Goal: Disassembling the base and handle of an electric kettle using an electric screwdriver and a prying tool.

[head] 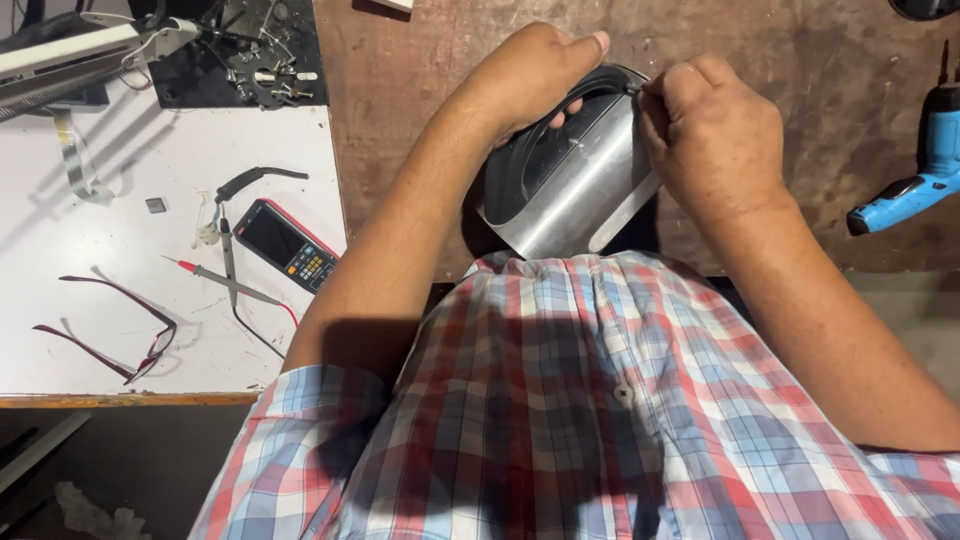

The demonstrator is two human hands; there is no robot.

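The left hand [535, 75] was curled over the dark rim of a stainless steel kettle body [575, 185], fingers hooked into the opening and thumb stretched along the top edge, so its grip was closed on the rim. The right hand [715, 135] was bunched against the rim's far side, fingertips pinched tight on something small at the edge; what it pinched could not be told. The kettle body lay tilted on its side on the brown wooden surface [800, 60], close against the person's checked shirt [600, 400], its open end turned up and to the left.

To the right, well apart from the hands, a blue cordless screwdriver [915, 175] lay on the same brown surface. To the left stood a white surface [150, 250] carrying a red-edged multimeter [287, 243] with its probes and leads [225, 280] just beside it, and a pair of dark red glasses [110, 330] nearer the front edge. At the white surface's back lay a black tray of small screws and metal parts [255, 65].
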